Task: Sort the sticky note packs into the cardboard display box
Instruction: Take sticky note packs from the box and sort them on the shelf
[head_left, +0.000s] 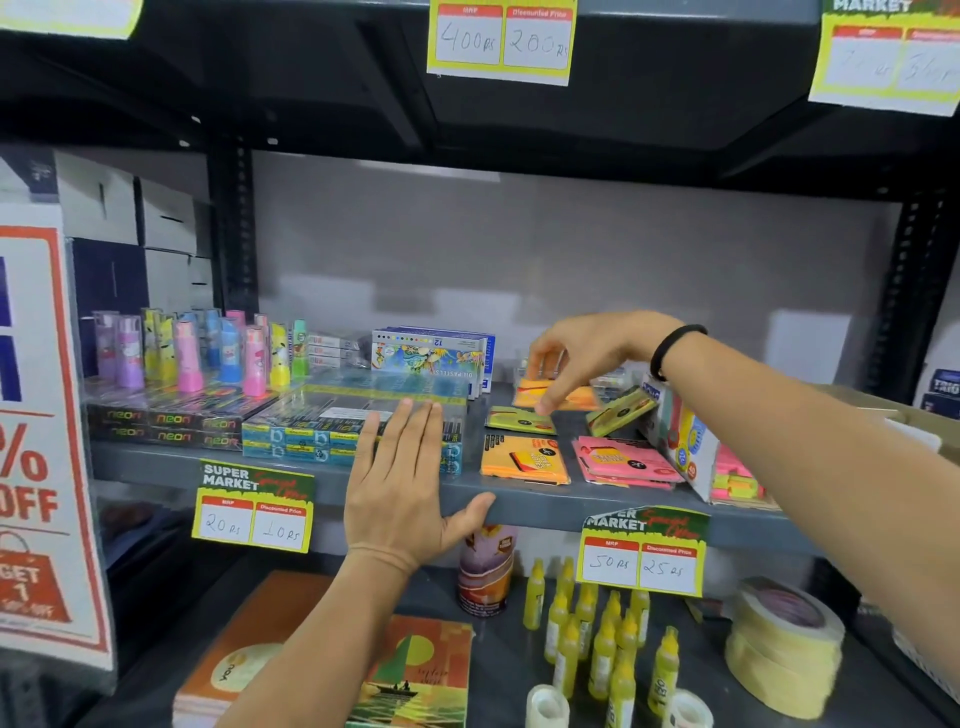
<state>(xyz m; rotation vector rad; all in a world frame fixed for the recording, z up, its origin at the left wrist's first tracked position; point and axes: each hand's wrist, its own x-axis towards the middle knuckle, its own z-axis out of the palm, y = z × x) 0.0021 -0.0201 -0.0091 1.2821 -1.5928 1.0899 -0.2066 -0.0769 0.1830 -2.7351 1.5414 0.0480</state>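
Sticky note packs lie on the grey shelf (291, 470): an orange pack (524, 460) at the front, a pink stack (626, 462) to its right, a green pack (519, 420) behind, and another green pack (621, 411) leaning tilted. My right hand (582, 353) reaches in from the right and pinches an orange pack (535, 391) near the back, lifted slightly. The white display box (680, 441) lies tipped on its side at the right, with pink and green notes (735, 480) showing at its mouth. My left hand (402, 478) rests flat and open on the shelf edge and a blue wrapped bundle (332, 421).
Colourful sharpeners (187, 353), neon boxes (171, 421) and oil pastel boxes (431, 356) fill the shelf's left and back. Below stand glue bottles (602, 644), tape rolls (784, 654), a can (485, 569) and notebooks (415, 670). Price tags hang from the shelf edges.
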